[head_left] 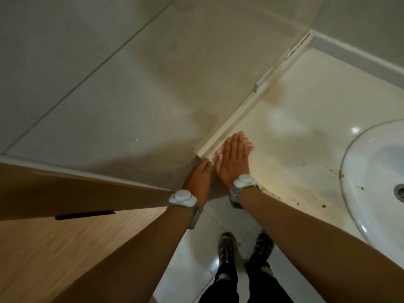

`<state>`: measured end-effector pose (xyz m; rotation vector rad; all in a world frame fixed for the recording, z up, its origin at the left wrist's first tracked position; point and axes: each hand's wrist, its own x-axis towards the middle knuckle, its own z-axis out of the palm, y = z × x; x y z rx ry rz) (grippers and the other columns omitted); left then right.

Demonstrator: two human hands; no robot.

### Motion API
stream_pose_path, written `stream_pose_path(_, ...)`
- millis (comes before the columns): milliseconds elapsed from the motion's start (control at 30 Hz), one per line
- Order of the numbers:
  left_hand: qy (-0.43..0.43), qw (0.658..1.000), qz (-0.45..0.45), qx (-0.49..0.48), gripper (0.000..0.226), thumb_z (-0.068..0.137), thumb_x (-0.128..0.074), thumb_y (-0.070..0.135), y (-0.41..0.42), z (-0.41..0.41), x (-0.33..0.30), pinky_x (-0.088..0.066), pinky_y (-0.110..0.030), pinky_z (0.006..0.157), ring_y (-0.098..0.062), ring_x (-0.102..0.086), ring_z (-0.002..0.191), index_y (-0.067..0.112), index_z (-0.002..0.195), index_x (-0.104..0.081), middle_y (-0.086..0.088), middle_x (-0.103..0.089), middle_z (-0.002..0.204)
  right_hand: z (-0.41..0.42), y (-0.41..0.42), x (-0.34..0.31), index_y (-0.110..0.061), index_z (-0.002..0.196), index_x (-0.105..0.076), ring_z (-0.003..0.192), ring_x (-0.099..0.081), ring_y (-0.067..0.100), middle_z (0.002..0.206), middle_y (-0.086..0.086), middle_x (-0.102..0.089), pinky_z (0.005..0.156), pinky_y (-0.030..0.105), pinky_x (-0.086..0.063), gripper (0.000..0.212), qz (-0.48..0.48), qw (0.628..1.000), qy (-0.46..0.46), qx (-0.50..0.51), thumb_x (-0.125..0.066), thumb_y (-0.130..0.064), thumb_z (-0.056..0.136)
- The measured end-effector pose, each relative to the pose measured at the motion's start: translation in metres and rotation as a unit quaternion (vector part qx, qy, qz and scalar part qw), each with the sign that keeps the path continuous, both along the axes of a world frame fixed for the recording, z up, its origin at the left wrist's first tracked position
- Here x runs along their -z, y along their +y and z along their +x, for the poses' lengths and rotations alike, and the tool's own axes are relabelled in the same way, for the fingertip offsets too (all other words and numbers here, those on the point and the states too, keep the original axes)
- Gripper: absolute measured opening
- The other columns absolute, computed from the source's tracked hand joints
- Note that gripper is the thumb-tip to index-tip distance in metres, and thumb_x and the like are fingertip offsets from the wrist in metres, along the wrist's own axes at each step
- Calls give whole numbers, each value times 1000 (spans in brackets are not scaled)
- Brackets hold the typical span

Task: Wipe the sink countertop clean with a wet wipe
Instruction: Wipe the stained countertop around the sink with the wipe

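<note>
The white sink countertop [306, 110] runs from the wall trim at its left end to the basin on the right. My right hand [232, 159] lies flat, fingers together, on the counter's left end and presses a white wet wipe [219, 155], which shows only as small edges beside the fingers. My left hand [197, 182] rests against the counter's front left corner, just left of the right hand; its fingertips are hidden. Brown specks [323, 206] and pale crumbs [270, 192] lie along the counter's front edge near the basin.
A white oval basin [360, 162] with a drain [399, 192] fills the right side. White trim [240, 114] lines the tiled wall at the counter's left end. A wooden door [65, 248] stands at left. My shoes [226, 246] are on the tiled floor below.
</note>
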<state>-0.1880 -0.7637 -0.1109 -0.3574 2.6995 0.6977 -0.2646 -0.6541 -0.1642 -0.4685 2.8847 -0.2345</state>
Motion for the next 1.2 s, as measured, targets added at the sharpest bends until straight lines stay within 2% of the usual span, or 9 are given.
stream_pose_path(167, 18, 998, -48, 44, 43, 98, -48, 7, 17, -14, -5, -50, -43, 99, -33, -51, 125, 7, 141, -44, -16, -48, 142, 19, 20, 4, 2, 158, -20, 156, -12, 42, 166, 24, -17, 125, 55, -19, 67, -42, 995, 9, -89, -21, -36, 104)
stream_pose_path(233, 36, 994, -62, 78, 50, 98, -45, 7, 30, -27, -8, -48, -44, 103, -34, -46, 131, 12, 147, -41, -15, -41, 149, 21, 57, 4, 0, 159, -16, 157, -6, 40, 168, 23, -12, 126, 54, -16, 69, -24, 995, 19, -90, -25, -38, 103)
stream_pose_path(400, -2, 980, -53, 194, 60, 104, -44, 24, 70, -76, -20, -24, -46, 123, -35, -12, 153, 29, 159, -21, -10, -11, 167, 1, 154, -1, -5, 161, -11, 158, 0, 35, 170, 20, -5, 128, 52, -7, 72, -17, 1000, 15, 1, -25, -42, 101)
stream_pose_path(533, -85, 949, -93, 290, 77, 97, -51, 51, 94, -119, -26, -17, -58, 122, -43, 5, 153, 40, 159, -7, -10, 11, 168, -25, 210, -6, -7, 162, -7, 159, 2, 32, 170, 18, -2, 129, 48, -4, 72, 9, 996, -11, 93, -25, -45, 103)
stream_pose_path(667, -175, 917, -159, 321, 103, 82, -60, 68, 109, -138, -19, -14, -62, 121, -52, 10, 149, 41, 158, 4, -14, 19, 166, -15, 192, -6, -6, 161, -7, 158, 3, 38, 169, 23, -1, 128, 54, -6, 74, 1, 989, -1, 149, -19, -45, 100)
stream_pose_path(833, -183, 907, -182, 333, 115, 77, -67, 68, 115, -136, -11, -13, -63, 121, -56, 13, 147, 39, 158, 9, -18, 22, 164, 47, 173, -1, -8, 162, -9, 157, 4, 40, 169, 23, -1, 127, 58, -7, 70, -6, 998, 20, 51, -22, -44, 103)
stream_pose_path(967, -191, 905, -172, 339, 121, 73, -74, 63, 112, -140, -14, -12, -65, 120, -55, 15, 147, 40, 157, 11, -17, 25, 163, 49, 197, -5, -9, 162, -3, 157, 5, 38, 170, 21, 2, 127, 55, -9, 69, 19, 999, 3, -50, -16, -43, 103)
stream_pose_path(1100, -182, 905, -180, 341, 130, 66, -75, 69, 112, -136, -11, -9, -65, 119, -55, 18, 146, 38, 157, 13, -16, 28, 163, 10, 240, -16, -8, 161, -16, 158, -5, 37, 169, 20, -11, 126, 53, -15, 69, 33, 999, 21, 20, -19, -38, 99)
stream_pose_path(1200, -171, 905, -181, 344, 131, 67, -74, 71, 115, -129, -8, -5, -64, 119, -55, 19, 146, 36, 158, 13, -19, 27, 162, -11, 263, -20, -6, 161, -13, 158, -6, 35, 169, 20, -8, 128, 48, -11, 71, 59, 998, 13, -25, -13, -40, 98)
